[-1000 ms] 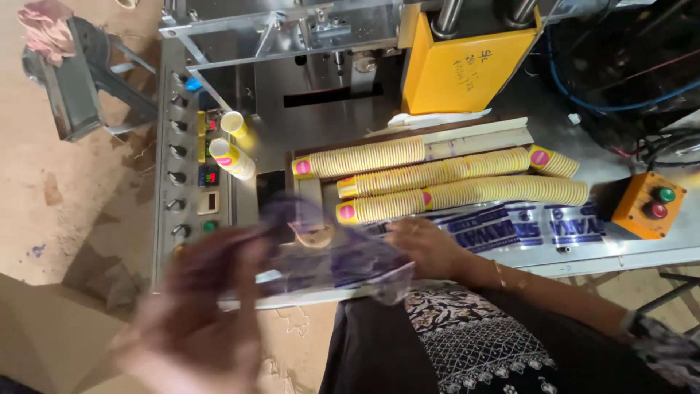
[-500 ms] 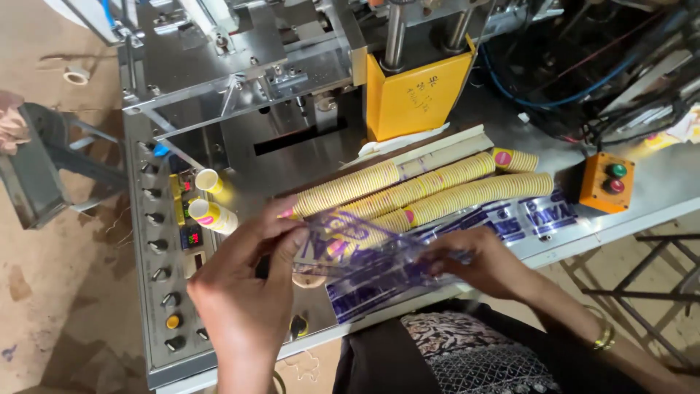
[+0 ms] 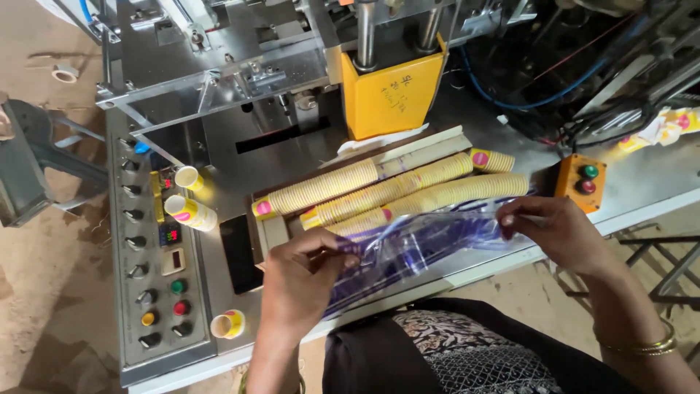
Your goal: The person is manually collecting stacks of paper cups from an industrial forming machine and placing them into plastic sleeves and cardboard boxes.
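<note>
both hands, left hand [image 3: 306, 273] and right hand [image 3: 558, 230], pinch the clear purple-printed plastic bag [image 3: 415, 252] stretched flat, still unfilled, beside long yellow paper-cup stacks [image 3: 386, 191] waiting on the metal table [image 3: 642, 186].

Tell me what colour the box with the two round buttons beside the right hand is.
Orange box, with one green and one red button, seen in the head view.
</note>
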